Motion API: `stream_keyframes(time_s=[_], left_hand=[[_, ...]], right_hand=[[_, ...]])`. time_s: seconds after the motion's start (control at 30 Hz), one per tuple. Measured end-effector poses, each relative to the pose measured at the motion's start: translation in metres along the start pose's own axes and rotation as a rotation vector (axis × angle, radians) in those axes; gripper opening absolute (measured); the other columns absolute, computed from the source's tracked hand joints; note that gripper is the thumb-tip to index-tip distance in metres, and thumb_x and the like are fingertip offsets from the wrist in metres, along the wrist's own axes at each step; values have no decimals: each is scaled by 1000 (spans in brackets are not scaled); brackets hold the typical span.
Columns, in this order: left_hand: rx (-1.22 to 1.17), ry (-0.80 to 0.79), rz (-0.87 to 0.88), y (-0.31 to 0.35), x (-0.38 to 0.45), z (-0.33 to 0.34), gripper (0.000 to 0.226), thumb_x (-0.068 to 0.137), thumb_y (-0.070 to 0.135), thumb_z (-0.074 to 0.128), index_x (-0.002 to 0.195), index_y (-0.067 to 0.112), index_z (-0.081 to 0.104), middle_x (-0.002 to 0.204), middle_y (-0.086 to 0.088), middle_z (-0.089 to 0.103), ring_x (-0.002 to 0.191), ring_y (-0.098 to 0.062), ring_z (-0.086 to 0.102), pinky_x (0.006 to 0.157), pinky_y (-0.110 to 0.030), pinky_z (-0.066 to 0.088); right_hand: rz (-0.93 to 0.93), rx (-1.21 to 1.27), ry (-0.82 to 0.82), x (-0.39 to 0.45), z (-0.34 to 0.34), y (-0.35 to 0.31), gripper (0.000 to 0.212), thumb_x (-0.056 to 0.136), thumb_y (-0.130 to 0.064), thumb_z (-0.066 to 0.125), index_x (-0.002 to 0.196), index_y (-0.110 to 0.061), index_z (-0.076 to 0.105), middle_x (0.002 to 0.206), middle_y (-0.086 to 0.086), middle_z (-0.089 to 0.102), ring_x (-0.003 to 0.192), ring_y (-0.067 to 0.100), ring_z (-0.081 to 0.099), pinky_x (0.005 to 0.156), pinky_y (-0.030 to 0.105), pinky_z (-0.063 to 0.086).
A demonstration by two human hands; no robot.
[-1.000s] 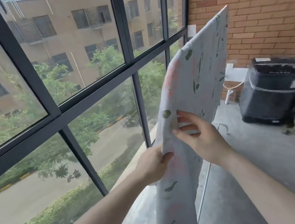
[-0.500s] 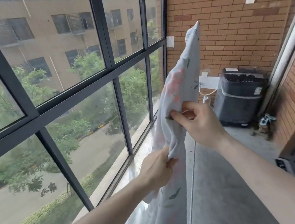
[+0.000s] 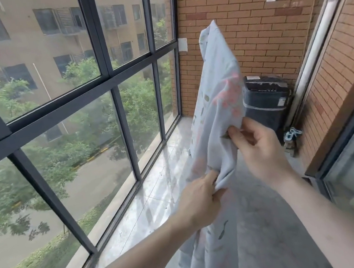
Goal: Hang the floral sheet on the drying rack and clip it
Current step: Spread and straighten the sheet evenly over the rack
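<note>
Between the window wall (image 3: 111, 74) and brick wall (image 3: 245, 15), you've got the floral sheet (image 3: 220, 102) raised off the floor (image 3: 256, 214), rack out of view: left hand (image 3: 200, 197) bunches a lower fold, right hand (image 3: 257, 148) pinches higher, likely hunting the hanging edge.

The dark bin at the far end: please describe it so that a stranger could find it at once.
Look to the brick wall at the balcony's far end. At its foot, in the right corner, stands the dark bin, partly hidden by the floral sheet. It is the only dark, boxy object on the floor.
</note>
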State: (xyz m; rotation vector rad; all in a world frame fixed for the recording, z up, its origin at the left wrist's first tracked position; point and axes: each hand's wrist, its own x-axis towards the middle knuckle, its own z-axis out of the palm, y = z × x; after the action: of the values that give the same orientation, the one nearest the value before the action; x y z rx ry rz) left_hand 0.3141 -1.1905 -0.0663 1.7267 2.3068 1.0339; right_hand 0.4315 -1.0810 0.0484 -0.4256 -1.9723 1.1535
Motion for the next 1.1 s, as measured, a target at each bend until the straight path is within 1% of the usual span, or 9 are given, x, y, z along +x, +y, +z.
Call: stream_keyframes(time_s=[0.17,0.33,0.47,0.6,0.73,0.83,0.93,1.03,1.1], left_hand=[[-107,-100,-143,-19,-11,-4,34,89,44,61,117,26,53,102,7,68,92,-20,64,78,-47,54],[-172,-277,-130,-43,-28,-27,61,82,46,81,135,43,51,118,17,66,104,-4,62,87,-31,57],[-276,-311,-222,-84,-50,-61,53,85,47,82,132,37,59,117,17,68,98,-1,66,84,-28,59],[-240,-262,-344,-135,-78,-88,30,93,37,75,121,33,65,109,17,71,93,-3,69,82,-29,59],[-195,-312,-398,-182,-113,-107,25,93,39,72,118,39,65,110,20,70,95,3,67,79,-23,57],[-201,-356,-437,-226,-139,-128,23,94,40,71,116,40,65,111,22,70,97,4,68,80,-24,57],[-201,-398,-473,-266,-162,-147,20,94,40,70,114,42,65,111,23,70,97,6,68,83,-25,57],[-205,-439,-501,-302,-173,-161,20,94,39,70,113,41,65,111,23,70,95,7,68,83,-25,58],[-211,-469,-497,-319,-171,-166,20,94,40,70,113,41,65,113,24,70,95,8,67,83,-23,57]], right_hand=[[39,-1,8,-16,12,4,16,101,-26,65,113,-23,74,98,-9,77,96,10,73,79,23,57],[62,1,130,-33,30,5,30,99,-31,65,127,-22,68,111,-12,74,105,4,68,85,18,55],[37,12,255,-51,30,2,33,100,-24,65,133,-18,63,128,-8,67,116,7,64,90,16,51],[-46,-92,475,-88,45,16,15,100,-11,65,115,-14,62,109,3,65,95,7,62,82,25,51],[-44,-180,345,-125,116,28,5,96,-12,64,97,-17,64,90,-1,64,79,12,63,72,22,49],[191,-147,211,-140,185,47,18,93,-7,73,94,-25,70,85,-9,71,76,13,69,69,25,54],[526,-74,114,-153,239,84,24,93,-13,72,101,-36,69,101,-15,73,89,15,71,76,41,60],[720,-16,142,-167,277,113,24,93,-17,73,106,-37,69,109,-20,72,92,15,73,86,52,59],[792,30,201,-174,296,120,23,92,-21,75,106,-38,68,110,-17,72,91,18,74,79,49,61]])
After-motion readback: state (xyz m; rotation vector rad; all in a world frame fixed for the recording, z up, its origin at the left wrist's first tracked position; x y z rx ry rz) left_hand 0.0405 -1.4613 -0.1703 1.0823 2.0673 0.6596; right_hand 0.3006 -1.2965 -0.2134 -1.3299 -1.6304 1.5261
